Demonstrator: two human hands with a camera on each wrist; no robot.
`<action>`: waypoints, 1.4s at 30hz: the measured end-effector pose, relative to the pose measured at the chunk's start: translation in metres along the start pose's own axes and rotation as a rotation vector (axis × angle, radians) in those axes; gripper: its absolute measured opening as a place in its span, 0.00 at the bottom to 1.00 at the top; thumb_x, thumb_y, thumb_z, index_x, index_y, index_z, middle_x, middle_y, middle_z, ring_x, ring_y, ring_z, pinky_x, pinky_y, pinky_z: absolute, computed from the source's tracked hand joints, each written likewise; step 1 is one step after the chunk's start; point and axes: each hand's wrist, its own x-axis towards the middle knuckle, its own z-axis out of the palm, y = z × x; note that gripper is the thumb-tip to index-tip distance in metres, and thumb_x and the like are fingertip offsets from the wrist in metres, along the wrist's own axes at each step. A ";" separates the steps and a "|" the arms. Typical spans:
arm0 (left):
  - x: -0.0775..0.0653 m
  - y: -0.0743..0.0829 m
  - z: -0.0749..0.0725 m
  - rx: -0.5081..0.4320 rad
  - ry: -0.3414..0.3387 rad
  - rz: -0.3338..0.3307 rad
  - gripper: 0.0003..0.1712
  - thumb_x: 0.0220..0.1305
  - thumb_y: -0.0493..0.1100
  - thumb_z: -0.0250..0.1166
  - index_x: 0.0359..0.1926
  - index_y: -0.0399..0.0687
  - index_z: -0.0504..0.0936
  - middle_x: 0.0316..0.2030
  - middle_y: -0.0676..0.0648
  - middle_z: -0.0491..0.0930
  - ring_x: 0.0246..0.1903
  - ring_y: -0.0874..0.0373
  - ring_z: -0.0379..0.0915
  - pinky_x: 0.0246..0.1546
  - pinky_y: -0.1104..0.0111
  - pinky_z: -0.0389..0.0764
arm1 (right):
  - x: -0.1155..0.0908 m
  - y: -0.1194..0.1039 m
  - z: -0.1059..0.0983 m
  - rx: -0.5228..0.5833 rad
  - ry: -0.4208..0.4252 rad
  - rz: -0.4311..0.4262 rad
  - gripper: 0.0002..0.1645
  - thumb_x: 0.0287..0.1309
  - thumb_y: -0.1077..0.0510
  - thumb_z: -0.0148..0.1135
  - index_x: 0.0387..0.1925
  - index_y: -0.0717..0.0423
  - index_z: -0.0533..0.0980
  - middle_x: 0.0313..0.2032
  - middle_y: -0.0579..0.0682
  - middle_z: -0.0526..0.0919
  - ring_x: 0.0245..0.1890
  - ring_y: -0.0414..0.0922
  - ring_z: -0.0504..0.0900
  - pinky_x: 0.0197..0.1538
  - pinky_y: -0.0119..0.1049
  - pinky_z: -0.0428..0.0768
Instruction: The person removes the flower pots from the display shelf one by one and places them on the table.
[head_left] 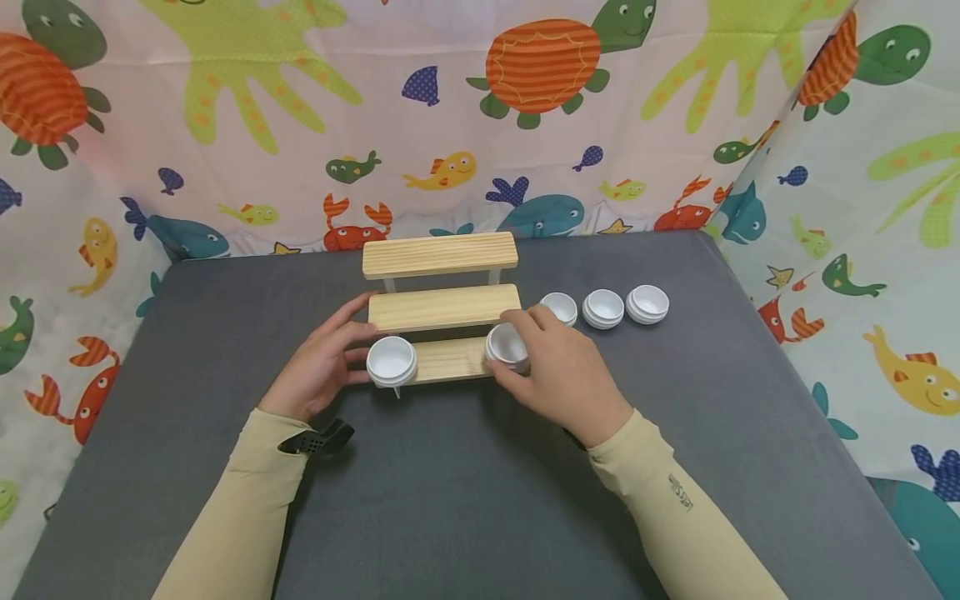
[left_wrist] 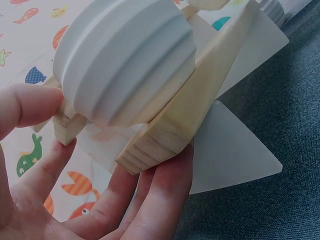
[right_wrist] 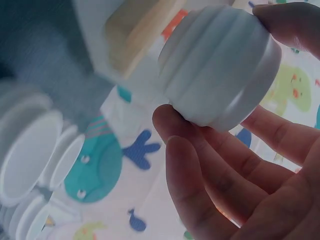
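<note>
While pinching white cup [head_left: 507,345] in right grip [head_left: 564,367], near frame centre, keep level; steady wooden stand [head_left: 444,308], pinched in left grip [head_left: 317,371].

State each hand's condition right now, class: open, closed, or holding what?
Left hand: holding the left end of the wooden stand.
Right hand: holding a white ribbed bowl between thumb and fingers.

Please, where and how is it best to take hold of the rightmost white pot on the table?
Probably by the ribbed outer wall of the rightmost white pot, pinched across its near and far sides, coming from the right. It stands upright, round and open on top, and its neighbour sits close on its left.
</note>
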 end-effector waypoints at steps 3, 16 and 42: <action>0.000 0.000 -0.001 -0.002 -0.001 -0.005 0.40 0.79 0.54 0.62 0.85 0.78 0.56 0.75 0.43 0.66 0.59 0.46 0.79 0.48 0.57 0.89 | -0.005 0.011 -0.005 -0.008 0.019 0.030 0.35 0.62 0.40 0.77 0.64 0.53 0.80 0.53 0.54 0.85 0.36 0.50 0.86 0.39 0.49 0.88; -0.007 -0.002 -0.010 0.001 -0.010 0.025 0.40 0.81 0.53 0.61 0.85 0.76 0.55 0.72 0.45 0.68 0.56 0.51 0.83 0.49 0.57 0.89 | -0.022 0.060 -0.020 -0.041 0.019 0.200 0.35 0.63 0.45 0.76 0.66 0.57 0.78 0.57 0.60 0.84 0.43 0.57 0.88 0.47 0.58 0.88; -0.001 -0.001 0.000 0.019 -0.017 0.017 0.40 0.80 0.53 0.60 0.86 0.75 0.54 0.74 0.42 0.66 0.58 0.48 0.82 0.50 0.56 0.89 | -0.040 0.098 -0.031 -0.034 -0.034 0.367 0.34 0.66 0.47 0.70 0.67 0.59 0.76 0.61 0.66 0.79 0.53 0.65 0.84 0.57 0.68 0.83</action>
